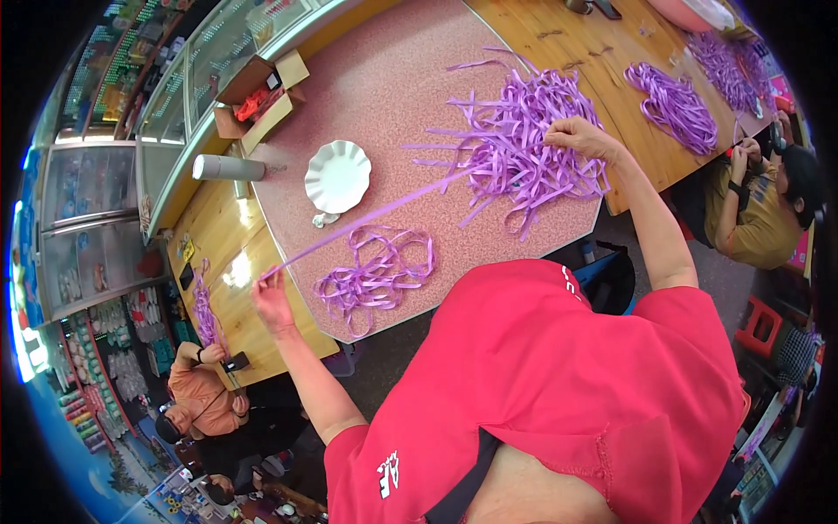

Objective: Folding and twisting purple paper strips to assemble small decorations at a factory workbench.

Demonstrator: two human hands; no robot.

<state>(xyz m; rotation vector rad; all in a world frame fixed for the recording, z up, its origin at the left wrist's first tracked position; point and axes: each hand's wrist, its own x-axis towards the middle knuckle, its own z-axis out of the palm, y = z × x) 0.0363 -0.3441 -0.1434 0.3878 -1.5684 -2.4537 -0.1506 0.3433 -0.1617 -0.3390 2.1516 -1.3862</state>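
Observation:
My left hand (274, 303) is closed on the end of a purple ribbon (371, 214), out past the left edge of the pink speckled table mat (410, 83). From there the ribbon runs taut up to the right into a big tangled heap of purple ribbons (515, 131). My right hand (580, 138) is closed at the right side of that heap, its fingers pinching among the strands; which strand they hold is hidden. Between my arms, near the front edge, lies a smaller loose pile of purple ribbon (375, 271).
A white scalloped plate (338, 176), a grey-white flask (229, 168) and an open cardboard box (262, 100) stand at the left. More ribbon bundles (672, 106) lie on the wooden table (559, 39) at right. One person (759, 205) sits right, another (205, 389) left, both handling ribbons.

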